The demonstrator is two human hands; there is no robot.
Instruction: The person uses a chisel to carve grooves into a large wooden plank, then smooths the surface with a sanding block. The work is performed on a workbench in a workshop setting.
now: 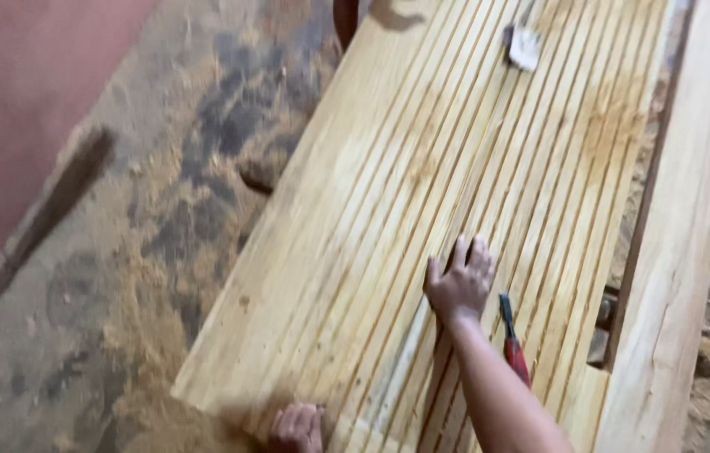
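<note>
A row of long pale wooden slats (pixel 455 168) lies side by side, running from the near edge to the far right. My right hand (pixel 460 281) rests flat on the slats near the middle, its fingers spread and a dark thing partly under the fingertips. My left hand (pixel 296 426) grips the near end of one slat at the bottom edge of the view, fingers curled over it. A tool with a red handle and a teal tip (pixel 512 340) lies on the slats just right of my right forearm.
A thick wooden beam (pixel 682 252) runs along the right side of the slats. A small grey-white block (pixel 524 46) sits on the far end. Sawdust covers the concrete floor (pixel 145 252) to the left, where a dark stick (pixel 49 210) lies.
</note>
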